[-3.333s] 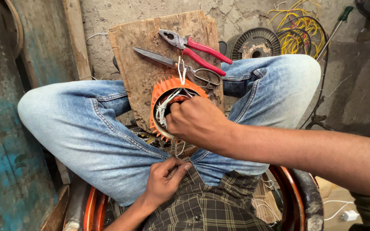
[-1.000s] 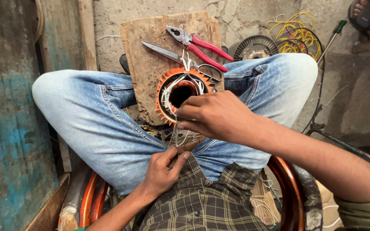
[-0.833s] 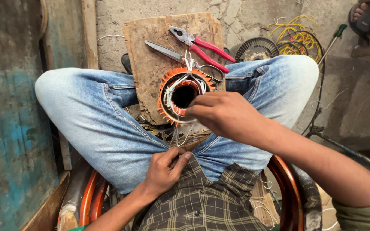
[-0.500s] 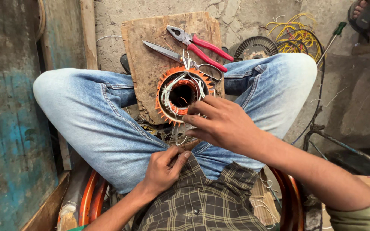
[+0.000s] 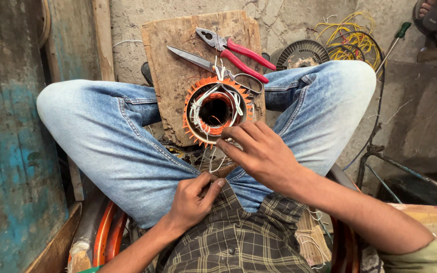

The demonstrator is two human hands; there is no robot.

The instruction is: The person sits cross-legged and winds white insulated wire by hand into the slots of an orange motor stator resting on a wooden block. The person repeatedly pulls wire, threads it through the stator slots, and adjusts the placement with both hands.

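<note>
The stator point(image 5: 214, 110) — a ring with orange insulation, copper windings and white leads — sits upright on its face on a worn wooden board point(image 5: 175, 60), between the person's knees, bore facing the camera. The right hand point(image 5: 261, 154) rests at the stator's lower right edge, fingers point(image 5: 236, 135) curled and drawn together at the rim; they touch the outer ring, and whether they pinch a strand there cannot be told. The left hand point(image 5: 193, 199) lies lower, near the lap, closed loosely with thumb against forefinger, apparently gripping thin white thread point(image 5: 213, 163) that runs up toward the stator; the grip itself is partly hidden. On the board above the stator lie pliers point(image 5: 236, 50) with red handles and, just beside them, scissors point(image 5: 208, 63), blade pointing left, one loop touching the stator's upper right edge. Both legs, in blue jeans point(image 5: 107, 136), bend outward around the board. Behind the right knee — a round grey grille point(image 5: 299, 53) and a tangle of yellow wire point(image 5: 350, 33) on the concrete floor. A green-handled screwdriver point(image 5: 398, 38) stands tilted near the wire. At left, a blue-painted panel point(image 5: 6, 151).
</note>
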